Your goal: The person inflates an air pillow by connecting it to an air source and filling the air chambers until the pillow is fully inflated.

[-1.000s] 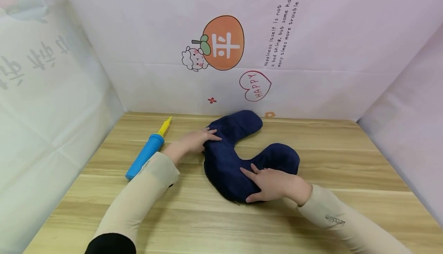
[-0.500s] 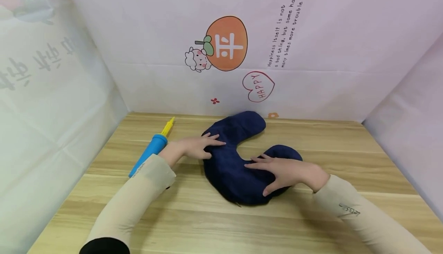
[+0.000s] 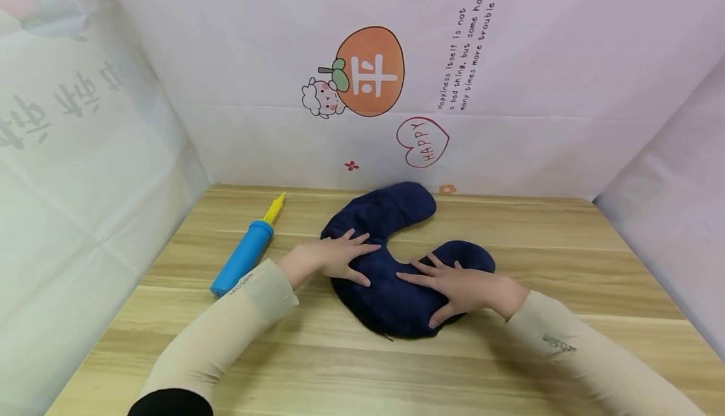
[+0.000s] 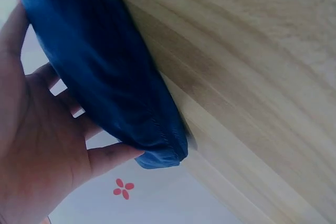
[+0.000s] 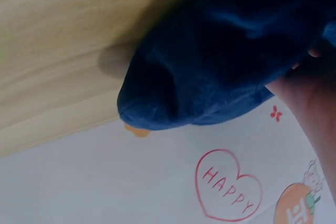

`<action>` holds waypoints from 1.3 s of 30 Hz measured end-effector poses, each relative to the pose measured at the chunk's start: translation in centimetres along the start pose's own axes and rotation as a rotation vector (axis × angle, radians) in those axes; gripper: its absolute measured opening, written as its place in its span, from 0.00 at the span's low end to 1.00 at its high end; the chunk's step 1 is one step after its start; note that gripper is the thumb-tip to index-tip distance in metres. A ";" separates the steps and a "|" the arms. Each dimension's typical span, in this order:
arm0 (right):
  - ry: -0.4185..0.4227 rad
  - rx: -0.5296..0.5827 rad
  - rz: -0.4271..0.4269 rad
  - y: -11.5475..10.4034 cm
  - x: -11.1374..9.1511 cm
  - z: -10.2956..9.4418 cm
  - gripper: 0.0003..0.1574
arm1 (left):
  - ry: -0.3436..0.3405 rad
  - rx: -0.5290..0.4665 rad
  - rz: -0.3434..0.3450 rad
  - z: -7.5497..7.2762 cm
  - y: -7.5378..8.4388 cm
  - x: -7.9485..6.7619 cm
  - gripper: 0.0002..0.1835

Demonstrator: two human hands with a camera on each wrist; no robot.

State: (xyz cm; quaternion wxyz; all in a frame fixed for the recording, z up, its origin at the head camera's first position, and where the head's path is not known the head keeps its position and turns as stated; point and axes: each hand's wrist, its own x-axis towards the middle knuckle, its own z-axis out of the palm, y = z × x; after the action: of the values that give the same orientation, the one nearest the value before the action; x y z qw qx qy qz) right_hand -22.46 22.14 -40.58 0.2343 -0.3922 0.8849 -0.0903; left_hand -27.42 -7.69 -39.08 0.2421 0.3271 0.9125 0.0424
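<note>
A navy blue, U-shaped neck pillow lies on the wooden table, its opening turned to the right. On its left side rests my left hand, palm down with the fingers spread and fairly straight. My right hand lies spread over the near right part, thumb toward the front edge. In the left wrist view the pillow bulges under the extended fingers of the left hand. The right wrist view has the rounded end of the pillow large, with only the edge of the right hand showing.
A blue hand pump with a yellow nozzle lies left of the pillow, beside the left forearm. White printed cloth rises behind the wooden table and on both sides. The pillow's far end lies close to the back cloth.
My left hand has slid from the pillow's outer left edge further onto its top, toward me. My right hand has shifted slightly right over the pillow. The pump has stayed put.
</note>
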 end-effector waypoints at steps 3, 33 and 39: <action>0.002 -0.018 0.019 -0.6 0.4 0.3 0.61 | -0.005 0.004 -0.008 -0.3 -0.2 0.0 0.46; 0.027 0.015 0.204 -7.9 1.9 2.1 0.55 | 0.030 -0.042 -0.022 -0.6 -2.0 -0.1 0.50; 0.039 -0.106 0.154 -7.1 1.7 1.1 0.54 | 0.035 -0.069 0.001 -0.6 -2.3 -0.2 0.49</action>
State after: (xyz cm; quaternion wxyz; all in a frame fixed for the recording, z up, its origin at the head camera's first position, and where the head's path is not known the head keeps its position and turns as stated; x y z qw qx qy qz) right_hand -18.29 16.17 -39.72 0.2021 -0.3330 0.9204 -0.0330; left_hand -28.86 -9.58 -39.04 0.2372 0.3182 0.9144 0.0799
